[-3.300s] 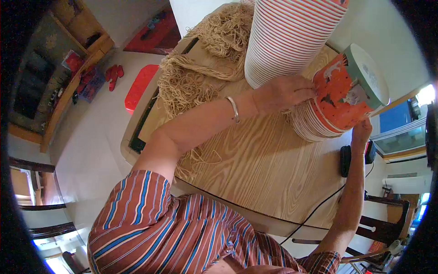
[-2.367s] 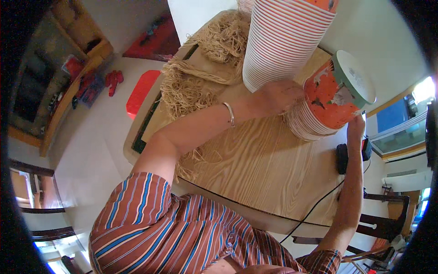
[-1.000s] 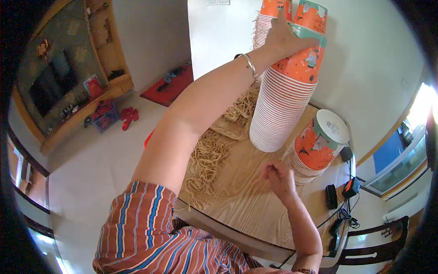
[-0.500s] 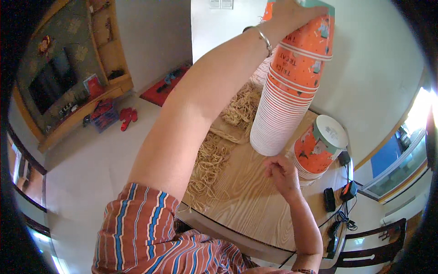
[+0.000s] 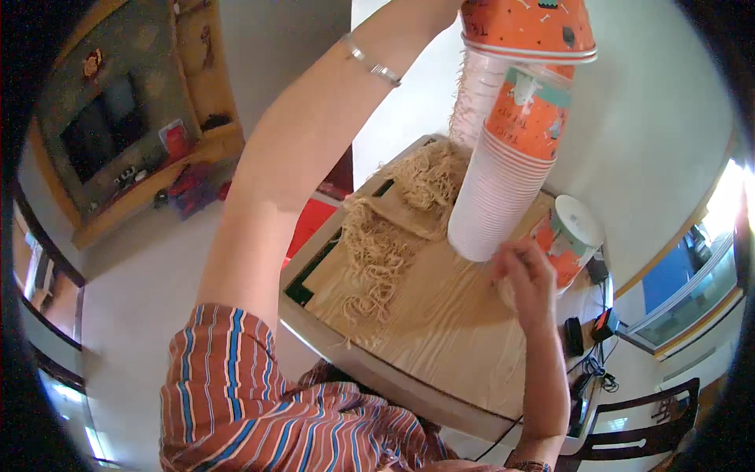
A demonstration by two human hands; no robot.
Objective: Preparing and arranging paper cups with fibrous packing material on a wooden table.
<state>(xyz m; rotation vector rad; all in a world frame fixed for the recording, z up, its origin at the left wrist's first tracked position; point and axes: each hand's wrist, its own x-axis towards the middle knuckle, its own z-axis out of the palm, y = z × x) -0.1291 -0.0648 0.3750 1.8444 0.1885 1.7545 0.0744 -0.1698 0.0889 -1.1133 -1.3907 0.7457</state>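
A tall stack of nested paper cups (image 5: 501, 189) stands upside down on the wooden table, its many white rims below and an orange printed cup with a green band on top. Above it, an orange paper cup (image 5: 528, 30) is lifted clear, mouth down, with my left hand (image 5: 440, 11) gripping its side; the frame's top edge cuts off most of those fingers. My right hand (image 5: 531, 279) hovers beside the foot of the stack, fingers loosely bent and apart, a little blurred, with nothing seen in it. Partly behind it stands a shorter stack of orange cups (image 5: 562, 244).
Tangled tan shredded filler (image 5: 385, 252) lies on the table's left part (image 5: 440, 338). Another tall stack (image 5: 477, 98) stands at the back. Black adapters and cables (image 5: 594, 363) sit along the right edge, near a dark chair (image 5: 641, 429). A television (image 5: 102, 122) hangs far left.
My left hand has moved up and left, raising an orange cup off the tall stack. The right hand has shifted slightly right, its fingers loosening. The view has turned a little.
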